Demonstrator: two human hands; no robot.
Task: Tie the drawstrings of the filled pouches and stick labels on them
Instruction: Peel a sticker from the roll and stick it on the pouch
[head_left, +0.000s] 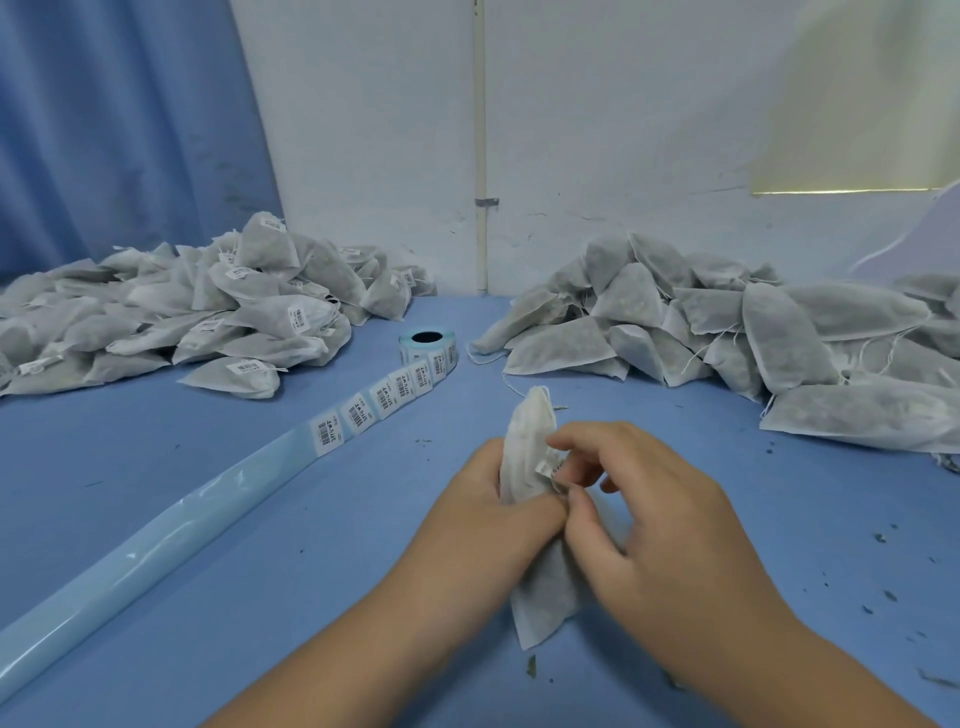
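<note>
Our left hand is curled round a white gauzy fabric pouch filled with dark herb, holding it upright just above the blue counter in front of us. Our right hand pinches a small white barcode label between thumb and forefinger against the pouch's upper side. We cannot tell whether the label is fully stuck down, and our fingers hide the drawstring knot.

On the left lies a heap of labelled pouches, which we judge finished. On the right is a heap of unlabelled pouches with loose strings trailing, still to be tied and labelled. The two heaps look about alike in size, so we reckon the job is near its middle.

Between them stands the pale-blue roll of barcode labels. Its unrolled strip carries several labels, then runs on toward us as bare shiny backing tape. Dark crumbs dot the counter on our right.
</note>
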